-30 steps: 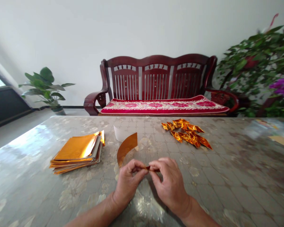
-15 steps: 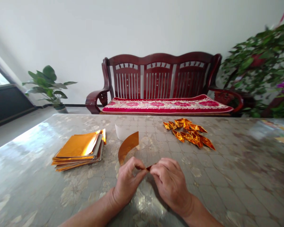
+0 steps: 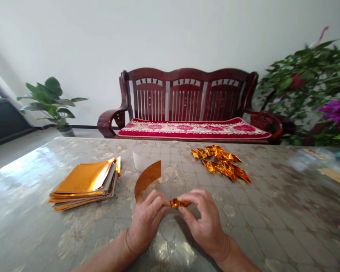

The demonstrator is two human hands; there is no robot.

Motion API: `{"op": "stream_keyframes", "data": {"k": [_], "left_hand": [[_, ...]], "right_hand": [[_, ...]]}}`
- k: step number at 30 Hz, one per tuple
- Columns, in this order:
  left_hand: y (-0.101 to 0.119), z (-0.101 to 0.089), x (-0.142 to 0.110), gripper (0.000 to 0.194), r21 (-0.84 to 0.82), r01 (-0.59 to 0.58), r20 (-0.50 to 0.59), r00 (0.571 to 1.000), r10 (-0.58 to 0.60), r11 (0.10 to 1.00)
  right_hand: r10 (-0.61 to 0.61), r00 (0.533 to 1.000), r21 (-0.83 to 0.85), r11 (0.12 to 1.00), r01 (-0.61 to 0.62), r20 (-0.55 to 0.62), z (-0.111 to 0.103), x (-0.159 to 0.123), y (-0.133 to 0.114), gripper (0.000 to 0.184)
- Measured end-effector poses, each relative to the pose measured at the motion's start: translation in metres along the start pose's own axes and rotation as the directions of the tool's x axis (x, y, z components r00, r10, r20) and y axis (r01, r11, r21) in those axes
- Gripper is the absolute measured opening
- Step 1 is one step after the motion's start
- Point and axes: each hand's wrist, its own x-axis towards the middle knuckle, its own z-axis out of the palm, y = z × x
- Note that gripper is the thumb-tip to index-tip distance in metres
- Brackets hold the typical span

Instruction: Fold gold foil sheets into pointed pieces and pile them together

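Note:
My left hand (image 3: 146, 223) and my right hand (image 3: 205, 223) meet low in the middle, both pinched on a small folded piece of gold foil paper (image 3: 180, 203). A curled gold sheet (image 3: 147, 177) stands on the table just beyond my left hand. A stack of flat gold foil sheets (image 3: 86, 183) lies to the left. A heap of several folded gold pieces (image 3: 221, 164) lies beyond my right hand.
The table (image 3: 272, 211) has a glossy patterned cover. Behind it stands a dark red wooden bench (image 3: 187, 98) with a red cushion. A potted plant (image 3: 52, 104) is at the back left, leafy plants with purple flowers (image 3: 314, 87) at the right.
The small gold piece now shows more between my fingertips, which have shifted their pinch on it. The camera view has moved slightly; the other things on the table lie as before.

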Motion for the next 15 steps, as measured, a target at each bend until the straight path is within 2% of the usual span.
{"op": "stream_keyframes", "data": {"k": [2,4,7,10,15], "left_hand": [[-0.002,0.001,0.001,0.02,-0.06,0.038,-0.051,0.998,-0.041,0.997],[-0.005,0.002,0.001,0.02,-0.108,0.049,-0.09,0.994,-0.059,0.993],[-0.009,0.004,0.001,0.019,-0.149,0.063,-0.112,0.991,-0.08,0.987],[-0.012,0.006,-0.002,0.019,-0.174,0.123,-0.104,0.984,-0.142,0.977],[-0.015,0.008,-0.004,0.019,-0.219,0.226,-0.089,0.964,-0.25,0.949]], "right_hand": [[0.179,0.979,0.119,0.979,-0.168,-0.098,-0.004,-0.003,0.01,0.015],[0.392,0.905,0.232,0.907,-0.351,-0.163,-0.006,-0.004,0.02,0.018],[0.589,0.804,0.384,0.763,-0.52,-0.08,-0.006,-0.004,0.032,0.027],[0.629,0.777,0.478,0.676,-0.561,0.021,-0.003,-0.002,0.033,0.032],[0.604,0.796,0.52,0.666,-0.535,0.046,0.002,0.0,0.027,0.028]]}}
